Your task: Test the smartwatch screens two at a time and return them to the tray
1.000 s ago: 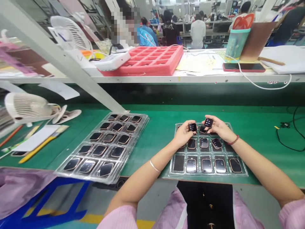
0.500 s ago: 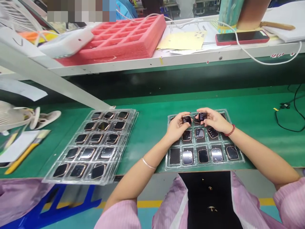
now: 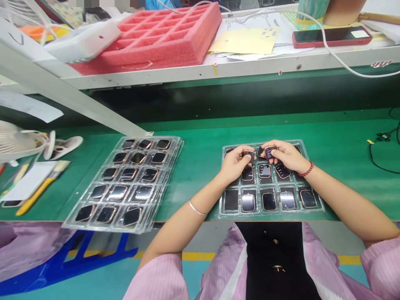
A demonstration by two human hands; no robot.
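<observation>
My left hand (image 3: 236,163) grips a square watch (image 3: 249,156), its thumb on the face. In my right hand (image 3: 284,154) is another watch (image 3: 270,152) with lit text on its dark screen. Both are held over the back part of a clear plastic tray (image 3: 319,208) with several watches in its compartments. The tray's front left compartment (image 3: 231,200) holds no watch. Some of the back row is hidden by my hands.
A stack of clear trays (image 3: 70,221) with watches stands to the left. Further left lie a brush (image 3: 43,187) and a white fan (image 3: 12,143). Red foam (image 3: 193,46) and a phone (image 3: 331,36) rest on the shelf; black cables (image 3: 384,137) lie at the right.
The camera view has shifted slightly downward. Both hands keep their watches over the tray; my left thumb now covers more of the watch face, and the right-hand watch is turned slightly.
</observation>
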